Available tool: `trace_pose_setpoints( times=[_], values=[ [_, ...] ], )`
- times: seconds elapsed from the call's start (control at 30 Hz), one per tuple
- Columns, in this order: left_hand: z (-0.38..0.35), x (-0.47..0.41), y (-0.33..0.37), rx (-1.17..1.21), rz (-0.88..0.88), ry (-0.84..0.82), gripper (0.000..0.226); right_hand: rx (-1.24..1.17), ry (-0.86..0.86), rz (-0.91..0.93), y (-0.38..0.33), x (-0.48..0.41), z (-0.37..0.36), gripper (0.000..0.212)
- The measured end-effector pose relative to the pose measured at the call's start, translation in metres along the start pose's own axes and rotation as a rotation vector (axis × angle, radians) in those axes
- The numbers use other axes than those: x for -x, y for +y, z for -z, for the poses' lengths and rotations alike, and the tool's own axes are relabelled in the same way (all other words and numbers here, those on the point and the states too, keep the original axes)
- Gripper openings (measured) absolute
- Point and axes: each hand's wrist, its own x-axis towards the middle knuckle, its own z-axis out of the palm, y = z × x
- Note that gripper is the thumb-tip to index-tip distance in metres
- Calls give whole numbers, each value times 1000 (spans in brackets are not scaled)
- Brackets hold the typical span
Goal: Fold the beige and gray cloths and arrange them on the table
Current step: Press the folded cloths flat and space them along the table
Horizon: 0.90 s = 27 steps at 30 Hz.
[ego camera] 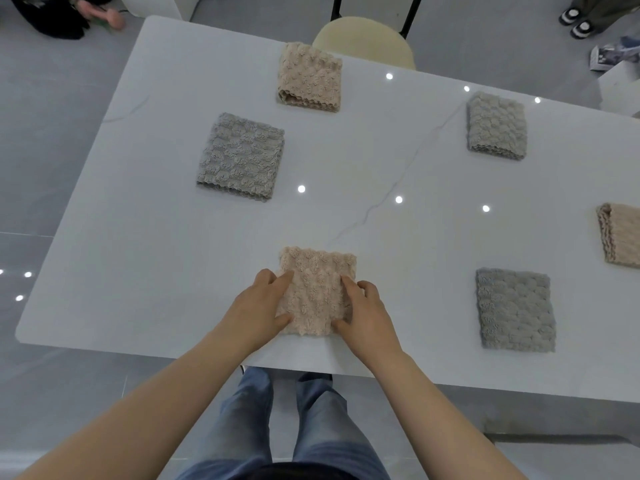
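Head view: left hand [259, 306], right hand [367, 313] press folded beige textured cloth [317, 282], grip unclosed; square edges flat against white worktop [166, 258].

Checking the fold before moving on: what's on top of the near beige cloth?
The left hand on its left edge, right hand on its right; beige cloth beneath their fingers is hidden.

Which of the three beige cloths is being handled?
The nearest beige cloth, touched by the left hand and right hand; the far one and the right-edge one lie untouched.
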Motion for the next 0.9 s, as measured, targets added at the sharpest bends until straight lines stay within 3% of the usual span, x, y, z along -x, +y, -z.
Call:
trace_pose_setpoints(
  times=[0.13, 0.4, 0.57, 0.73, 0.9],
  values=[
    [12, 6, 2, -47, -45, 41, 59, 54, 52, 20, -6, 7, 12, 66],
    [19, 19, 7, -98, -125, 33, 54, 95, 108, 40, -27, 26, 11, 43],
    [16, 32, 11, -110, -130, 40, 51, 83, 99, 40, -27, 38, 3, 52],
    [5, 49, 15, -126, -47, 71, 46, 176, 46, 105, -13, 40, 3, 40],
    [-11, 72, 21, -85, 9, 119, 49, 196, 25, 181, -13, 46, 4, 41]
  ],
)
